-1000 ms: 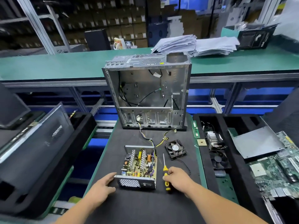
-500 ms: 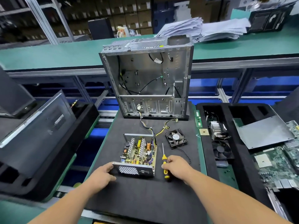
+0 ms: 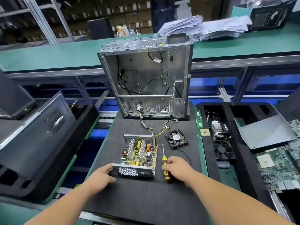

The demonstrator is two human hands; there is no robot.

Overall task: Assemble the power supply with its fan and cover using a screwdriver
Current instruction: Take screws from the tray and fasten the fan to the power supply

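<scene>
An open power supply (image 3: 139, 153), its circuit board bare and its cover off, lies on the black mat (image 3: 146, 195). My left hand (image 3: 101, 177) holds its near-left corner by the perforated front plate. A yellow-and-black screwdriver (image 3: 165, 166) lies just right of it, tip pointing away, and my right hand (image 3: 177, 169) curls over its handle. A loose black fan (image 3: 177, 139) rests on the mat further back and right, its thin wire trailing toward my right hand. A flat grey metal cover (image 3: 266, 132) lies in the tray at the right.
An empty computer case (image 3: 146, 78) stands upright at the mat's far edge, cables running from it to the power supply. A black foam tray (image 3: 212, 172) at right holds a heatsink, another fan and a motherboard (image 3: 279, 166). A dark case panel (image 3: 37, 135) lies at left.
The view has drawn closer. Both hands stay in place: the left on the power supply's corner, the right on the screwdriver handle, which stays on the mat.
</scene>
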